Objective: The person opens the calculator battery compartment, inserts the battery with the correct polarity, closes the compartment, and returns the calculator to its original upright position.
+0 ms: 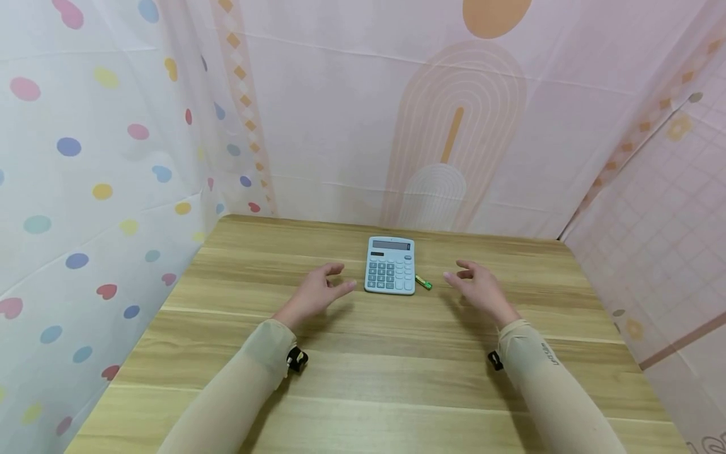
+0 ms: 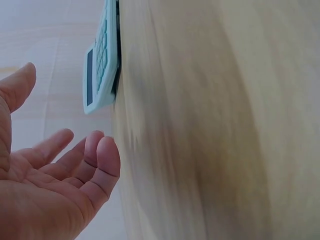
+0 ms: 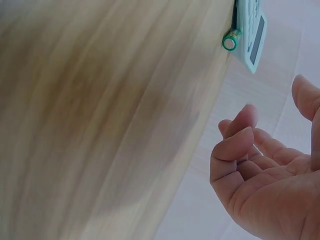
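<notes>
Green battery (image 1: 423, 282) lies beside 1 calculator (image 1: 390, 265), patterned curtain (image 1: 329, 126) behind.

Stretching beneath the left hand (image 1: 315, 291) and the right hand (image 1: 479, 290), and beyond both, as a wood-grained tabletop (image 1: 391, 378), running in light and darker brown streaks. Carrying a pale blue calculator (image 1: 390, 267) between the two hands, closer to the left, lying face-up with the screen (image 1: 391, 245) farther off than either hand. Also carrying a green battery (image 1: 423, 282), lying on its side just by the calculator's edge nearest the right hand.
</notes>
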A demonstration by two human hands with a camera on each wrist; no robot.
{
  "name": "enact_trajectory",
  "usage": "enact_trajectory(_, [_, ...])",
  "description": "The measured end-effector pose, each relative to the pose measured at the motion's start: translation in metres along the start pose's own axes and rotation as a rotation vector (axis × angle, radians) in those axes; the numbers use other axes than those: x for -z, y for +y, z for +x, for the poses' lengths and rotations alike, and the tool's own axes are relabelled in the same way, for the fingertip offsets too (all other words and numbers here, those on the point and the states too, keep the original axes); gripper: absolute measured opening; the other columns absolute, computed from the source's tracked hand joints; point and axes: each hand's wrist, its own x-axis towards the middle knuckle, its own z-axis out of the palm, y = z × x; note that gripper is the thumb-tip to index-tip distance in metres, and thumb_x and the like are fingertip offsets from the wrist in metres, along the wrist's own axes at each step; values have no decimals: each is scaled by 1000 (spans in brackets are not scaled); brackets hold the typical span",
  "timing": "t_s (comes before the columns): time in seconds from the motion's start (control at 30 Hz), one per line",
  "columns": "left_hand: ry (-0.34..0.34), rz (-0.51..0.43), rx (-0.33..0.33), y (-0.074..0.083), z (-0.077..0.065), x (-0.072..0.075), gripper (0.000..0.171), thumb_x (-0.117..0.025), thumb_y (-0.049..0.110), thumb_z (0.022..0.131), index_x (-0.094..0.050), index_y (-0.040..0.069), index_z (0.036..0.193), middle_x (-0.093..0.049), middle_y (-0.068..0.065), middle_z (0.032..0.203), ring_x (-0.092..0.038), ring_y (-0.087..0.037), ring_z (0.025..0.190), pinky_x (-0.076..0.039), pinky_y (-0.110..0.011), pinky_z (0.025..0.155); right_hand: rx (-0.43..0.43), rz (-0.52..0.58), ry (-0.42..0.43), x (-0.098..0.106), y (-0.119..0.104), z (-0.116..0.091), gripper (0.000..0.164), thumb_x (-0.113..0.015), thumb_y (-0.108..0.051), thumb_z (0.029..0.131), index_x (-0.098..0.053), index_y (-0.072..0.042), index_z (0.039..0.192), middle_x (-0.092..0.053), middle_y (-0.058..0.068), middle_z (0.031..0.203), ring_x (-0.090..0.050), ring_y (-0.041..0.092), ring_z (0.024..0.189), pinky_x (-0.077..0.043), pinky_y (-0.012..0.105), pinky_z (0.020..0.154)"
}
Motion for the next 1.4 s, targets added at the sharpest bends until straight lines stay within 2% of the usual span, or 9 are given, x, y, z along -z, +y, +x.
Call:
enact_trajectory(0.2, [14, -40, 18, 5, 3, -2, 75, -72, 49, 101, -48, 4, 158, -51, -16, 164, -57, -42, 141, -50, -55, 117, -10, 15, 1, -3, -2, 4, 76, -59, -52, 108, -39, -7, 165, -56, 26, 155, -59, 42, 138, -50, 59, 112])
enact_trajectory(0.47, [14, -74, 40, 8, 6, -5, 75, -70, 49, 102, -47, 6, 159, -50, -17, 164, -53, -42, 147, -49, -55, 118, -26, 44, 2, -5, -9, 7, 78, -60, -56, 106, -39, -8, 165, -55, 24, 157, -52, 43, 146, -44, 60, 120])
enact_trajectory(0.73, [4, -116, 66, 13, 9, -9, 74, -69, 51, 103, -48, 6, 159, -50, -16, 164, -53, -38, 148, -57, -49, 109, -42, 75, -6, -7, -11, 10, 84, -59, -63, 104, -38, -9, 165, -54, 24, 159, -54, 40, 145, -44, 59, 120])
enact_trajectory(0.93, [11, -148, 82, 16, 13, -14, 74, -70, 49, 103, -47, 6, 159, -50, -17, 164, -52, -38, 149, -55, -50, 112, -46, 88, -9, -10, -13, 15, 83, -59, -63, 104, -39, -10, 165, -54, 22, 159, -57, 38, 142, -46, 57, 119])
enact_trajectory(1.1, [12, -179, 92, 20, 16, -15, 74, -70, 47, 103, -46, 5, 159, -50, -17, 164, -51, -38, 150, -56, -50, 110, -39, 106, -12, -11, -16, 19, 82, -58, -62, 105, -39, -11, 165, -55, 22, 158, -67, 36, 127, -50, 55, 114])
enact_trajectory(1.2, [11, -188, 93, 21, 17, -16, 73, -69, 45, 104, -45, 4, 159, -49, -18, 164, -50, -38, 151, -53, -51, 114, -35, 118, -16, -12, -17, 22, 82, -58, -61, 105, -39, -10, 165, -55, 22, 157, -69, 33, 120, -53, 51, 109])
enact_trajectory(1.4, [20, -199, 102, 23, 21, -19, 70, -68, 42, 105, -46, 3, 159, -50, -18, 164, -49, -38, 151, -51, -52, 117, -12, 136, -10, -16, -17, 28, 77, -60, -53, 107, -40, -5, 164, -58, 25, 153, -71, 32, 112, -58, 38, 92])
